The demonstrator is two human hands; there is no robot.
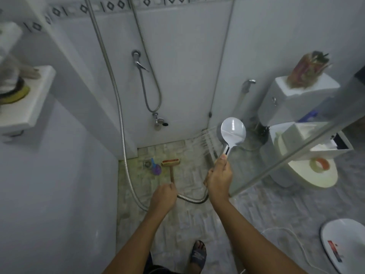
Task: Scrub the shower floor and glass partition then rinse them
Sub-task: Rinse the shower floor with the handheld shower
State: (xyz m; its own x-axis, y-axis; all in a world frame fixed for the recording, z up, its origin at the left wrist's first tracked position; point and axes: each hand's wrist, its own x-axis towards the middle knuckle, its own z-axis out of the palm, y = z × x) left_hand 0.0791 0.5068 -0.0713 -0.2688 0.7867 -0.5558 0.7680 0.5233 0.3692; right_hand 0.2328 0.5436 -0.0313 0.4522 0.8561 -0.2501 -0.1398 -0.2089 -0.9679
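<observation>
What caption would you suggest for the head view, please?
Right hand aims the spraying shower head beside the glass partition; left hand holds a brush on the shower floor.

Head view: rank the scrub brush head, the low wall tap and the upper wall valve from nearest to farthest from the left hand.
1. Scrub brush head: on the shower floor ahead of the left hand, which grips its handle.
2. Low wall tap: low on the back wall.
3. Upper wall valve: higher on the same wall.
</observation>
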